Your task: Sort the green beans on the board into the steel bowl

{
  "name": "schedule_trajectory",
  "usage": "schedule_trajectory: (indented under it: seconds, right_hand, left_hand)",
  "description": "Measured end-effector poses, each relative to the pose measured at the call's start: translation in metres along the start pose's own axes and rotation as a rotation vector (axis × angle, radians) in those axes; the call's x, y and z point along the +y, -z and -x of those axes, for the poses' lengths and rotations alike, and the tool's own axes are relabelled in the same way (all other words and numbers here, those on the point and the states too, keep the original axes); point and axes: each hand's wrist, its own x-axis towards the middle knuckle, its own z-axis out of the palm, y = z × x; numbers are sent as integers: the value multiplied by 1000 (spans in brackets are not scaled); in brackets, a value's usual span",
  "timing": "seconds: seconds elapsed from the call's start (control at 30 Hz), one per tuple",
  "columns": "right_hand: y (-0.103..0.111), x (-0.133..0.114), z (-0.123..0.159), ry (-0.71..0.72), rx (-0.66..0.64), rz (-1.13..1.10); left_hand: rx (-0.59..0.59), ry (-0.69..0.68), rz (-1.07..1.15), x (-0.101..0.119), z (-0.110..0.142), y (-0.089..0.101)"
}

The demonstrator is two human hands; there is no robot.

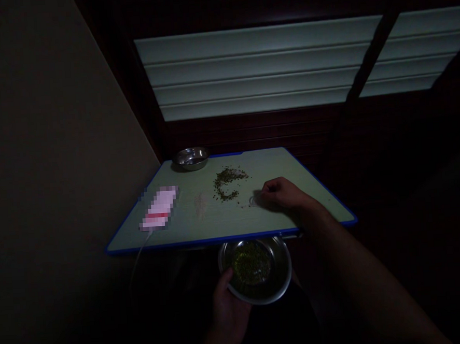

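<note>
My left hand [230, 309] grips the left rim of a metal bowl [282, 272], its thumb over the edge. Small green beans [251, 262] lie in this bowl, which is just below the front edge of the table. Over the right part of the tabletop, my right hand [280, 192] is closed, fingers pinched together. From its fingertips a small, clear, spoon-shaped thing [252, 199] points left, hard to make out in the dim light. Left of it, loose beans [226, 180] are scattered in a curved patch on the table.
The pale table [194, 228] has a blue rim. A second metal bowl [191, 159] stands at its back left corner. A phone [160, 207], blurred out, lies at the left with a cable [139, 255] hanging off the front. Behind is a dark wooden panel with pale slats [262, 69].
</note>
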Motion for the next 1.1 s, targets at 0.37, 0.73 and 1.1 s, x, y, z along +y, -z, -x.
schedule_trajectory:
  seconds: [0.37,0.73,1.1]
  right_hand:
    - [-1,-4,3,17,-27,-41]
    - [-5,5,-4,64,56,74]
    - [-8,5,-4,123,13,64]
  left_hand:
    - [-3,0,2,1,1,1]
    - [-8,-4,6,1,0,3]
    - [-28,2,20,1,-1,3]
